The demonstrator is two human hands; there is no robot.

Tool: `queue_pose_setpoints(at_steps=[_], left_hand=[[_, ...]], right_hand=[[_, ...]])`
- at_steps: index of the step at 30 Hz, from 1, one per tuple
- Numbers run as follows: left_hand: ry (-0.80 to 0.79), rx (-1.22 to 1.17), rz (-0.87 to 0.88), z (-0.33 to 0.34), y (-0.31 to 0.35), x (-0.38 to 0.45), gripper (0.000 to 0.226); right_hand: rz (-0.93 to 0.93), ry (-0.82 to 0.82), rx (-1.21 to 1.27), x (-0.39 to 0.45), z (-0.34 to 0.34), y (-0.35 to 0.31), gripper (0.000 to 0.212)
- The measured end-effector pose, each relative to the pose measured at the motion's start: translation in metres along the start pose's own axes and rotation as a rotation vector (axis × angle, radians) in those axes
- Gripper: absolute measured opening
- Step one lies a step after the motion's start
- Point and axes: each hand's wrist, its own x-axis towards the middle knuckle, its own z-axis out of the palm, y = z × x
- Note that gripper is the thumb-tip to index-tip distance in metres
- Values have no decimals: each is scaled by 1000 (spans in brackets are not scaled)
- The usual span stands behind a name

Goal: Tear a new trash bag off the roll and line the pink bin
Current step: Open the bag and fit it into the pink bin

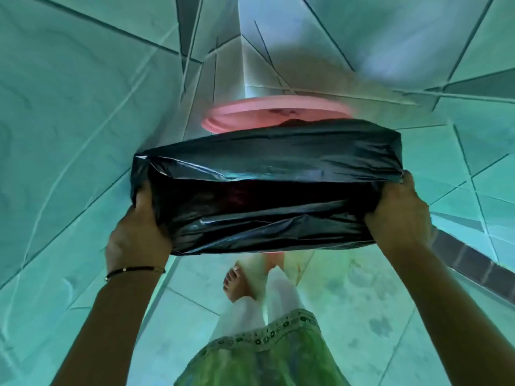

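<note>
A black trash bag (267,188) is stretched wide between both hands, its mouth gaping towards me. My left hand (139,229) grips the bag's left edge, and my right hand (401,213) grips its right edge. Behind the bag, a pink round lid or rim of the bin (267,112) shows in the tiled corner. The bag hides the rest of the bin. No roll is in view.
Tiled walls close in on the left (69,121) and right (459,65), meeting in a corner behind the pink piece. My bare foot (237,285) and green garment (264,358) are below the bag on the tiled floor. A dark strip (473,263) runs along the right.
</note>
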Motion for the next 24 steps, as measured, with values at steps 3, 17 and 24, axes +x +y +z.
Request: queue_pose_setpoints(at_steps=[3,17,24], left_hand=[[-147,50,-23,26,-12,2,88],[-313,6,-72,76,-14,7,78],[-249,-78,40,89,15,25,76]], right_hand=[[-68,-190,-123,5,28,10,25],[-197,-330,-63,23,72,37,28],[-439,-361,-13,20,86,-5,35]])
